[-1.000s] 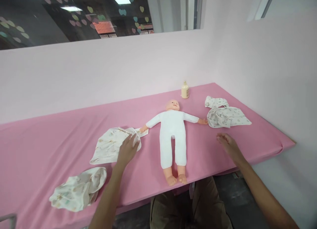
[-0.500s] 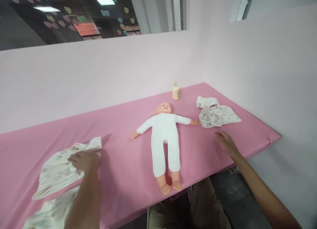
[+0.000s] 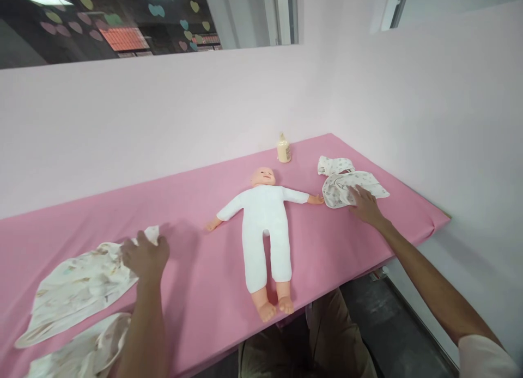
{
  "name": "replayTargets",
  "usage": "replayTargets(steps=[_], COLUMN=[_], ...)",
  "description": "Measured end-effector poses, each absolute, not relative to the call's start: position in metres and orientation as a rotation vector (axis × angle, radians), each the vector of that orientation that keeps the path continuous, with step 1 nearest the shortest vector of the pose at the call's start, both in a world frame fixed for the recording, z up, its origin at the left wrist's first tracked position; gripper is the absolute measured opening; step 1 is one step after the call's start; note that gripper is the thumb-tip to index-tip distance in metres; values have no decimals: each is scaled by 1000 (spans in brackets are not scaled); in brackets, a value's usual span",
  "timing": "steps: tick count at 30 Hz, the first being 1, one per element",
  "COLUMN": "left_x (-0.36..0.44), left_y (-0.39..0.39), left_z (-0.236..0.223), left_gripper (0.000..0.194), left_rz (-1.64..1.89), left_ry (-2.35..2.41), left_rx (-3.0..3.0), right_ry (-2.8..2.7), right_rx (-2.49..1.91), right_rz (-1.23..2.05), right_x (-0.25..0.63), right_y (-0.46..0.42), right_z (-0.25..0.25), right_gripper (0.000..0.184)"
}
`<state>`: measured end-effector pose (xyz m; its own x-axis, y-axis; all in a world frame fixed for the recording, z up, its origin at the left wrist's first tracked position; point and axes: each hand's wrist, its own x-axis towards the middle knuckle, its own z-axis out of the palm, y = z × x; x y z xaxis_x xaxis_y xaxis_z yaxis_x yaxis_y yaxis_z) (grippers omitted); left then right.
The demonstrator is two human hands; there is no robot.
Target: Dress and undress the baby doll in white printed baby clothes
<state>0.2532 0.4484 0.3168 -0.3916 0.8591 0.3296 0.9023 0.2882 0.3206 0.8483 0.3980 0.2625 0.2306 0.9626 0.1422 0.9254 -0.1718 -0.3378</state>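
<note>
The left garment (image 3: pixel 79 288), white with a faint print, lies spread on the pink-covered table (image 3: pixel 229 274), its long body slanting away from the left hand (image 3: pixel 147 256) towards the left edge of the view. The left hand is over the garment's right end, and a pale tip of the cloth shows just beyond the fingers. These are bent downward and slightly spread; whether they are clamped on the cloth or merely resting on it, I cannot tell. Below it, nearer the person, lies a crumpled lower garment (image 3: pixel 87 348), partly covered by the left forearm and cut off by the bottom of the view.

In the middle a doll (image 3: pixel 265 220) in a white suit lies on its back, arms stretched out to both sides and feet at the table's near edge. It is well apart from the left hand. Behind its head, close to the wall, stands a cream bottle (image 3: pixel 284 151).

To the right, next to the doll's outstretched hand, is the right garment (image 3: pixel 339 190), white with small prints and bunched in its middle. The right hand (image 3: pixel 365 205) lies at its near side, fingertips over the cloth and fingers lightly bent; whether they grip it, I cannot tell.
</note>
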Motion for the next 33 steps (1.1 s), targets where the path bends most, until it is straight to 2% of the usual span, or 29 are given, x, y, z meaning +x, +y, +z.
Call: replayTargets(steps=[2,7,11,14,18,22,24,27,33], left_x=[278,328,363,392,445,502,517,511,454], left_y=[442,423,401,386,376,372,372,371,367], left_z=[319,322,333,352,386,420,432,447,485], left_gripper=[66,58,51,48,57,79,62,32,25], left_rz=[-721,-894,-1047,-1194,-1504,-1635,-1683,-1826,-1811], left_ry=[-2364,-2122,-2027,-2032,-1944,-1482,-1309,-1166,-1037], left_rx=[-1700,-1853,-2044,-2231,-2655,-3073,-3102,-3005,-2813], right_ry=[-1954,-2166,-1787,-1429,-1351,-1553,-1663,-1740,-1518], right_rx=[-2147,-2101,-2095,-1866,-1548,-1407,-1299,-1205,-1230], right_rz=[83,-78,-176,-168,154,618,750,873,884], right_x=[851,853,859,856,816,754,732,720,733], right_y=[412,431,436,424,383,345,334,325,325], right_z=[261,274,311,364,449,503,513,513,508], right_gripper=[71,47,42,42,36,45,47,37,31])
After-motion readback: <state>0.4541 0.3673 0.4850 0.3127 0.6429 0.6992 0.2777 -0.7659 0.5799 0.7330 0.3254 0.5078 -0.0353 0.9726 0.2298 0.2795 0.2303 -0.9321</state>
